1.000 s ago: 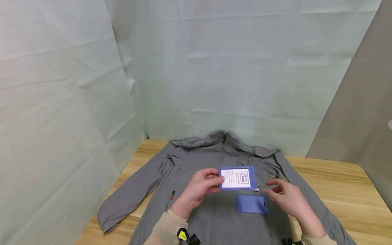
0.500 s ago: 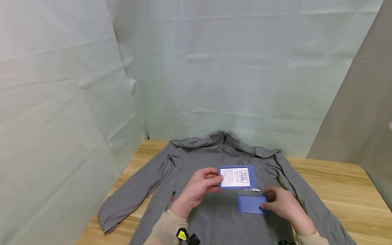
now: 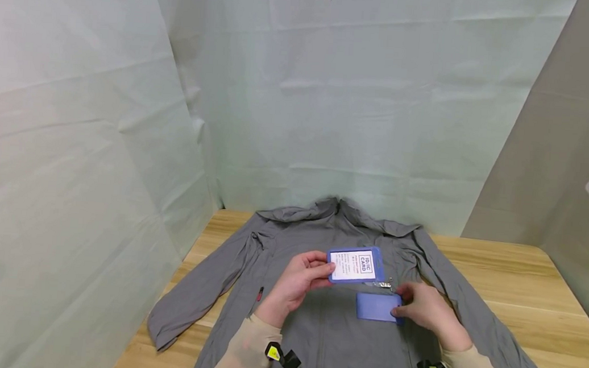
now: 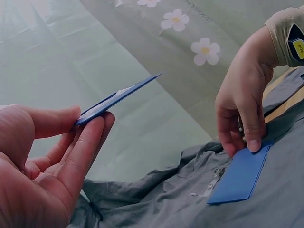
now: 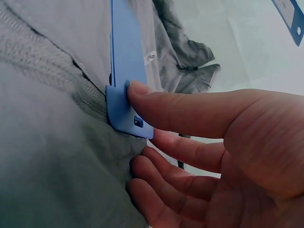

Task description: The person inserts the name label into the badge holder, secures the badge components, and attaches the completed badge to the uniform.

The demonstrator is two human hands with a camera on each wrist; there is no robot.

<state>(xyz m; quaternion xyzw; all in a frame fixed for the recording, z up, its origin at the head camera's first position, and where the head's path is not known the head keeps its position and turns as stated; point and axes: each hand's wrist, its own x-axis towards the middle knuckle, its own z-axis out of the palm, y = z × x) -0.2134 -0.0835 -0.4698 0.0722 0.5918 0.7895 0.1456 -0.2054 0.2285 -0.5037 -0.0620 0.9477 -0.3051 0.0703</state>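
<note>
My left hand [image 3: 295,284] pinches a blue badge holder [image 3: 379,265] by one end, thumb on top. Its white insert, printed "ID/IC CARD", faces up, and the holder is raised above a grey jacket [image 3: 311,316]. On the jacket lies a second, plain blue badge holder [image 4: 242,175]. The thumb and index finger of my right hand [image 3: 426,308] pinch its slotted right end. That slot shows beside the thumb in the right wrist view. Close to this holder lies a small metal clip [image 4: 218,174] with a clear strap.
The jacket is spread over a wooden table [image 3: 528,286], collar toward the back and sleeves out to the sides. Its chest carries a small red zipper pull [image 3: 259,294]. Pale cloth sheeting [image 3: 362,97] stands behind and to the left.
My right hand has come left and down onto the plain blue badge holder and taken hold of its end. My left hand's badge holder has risen and tilted slightly.
</note>
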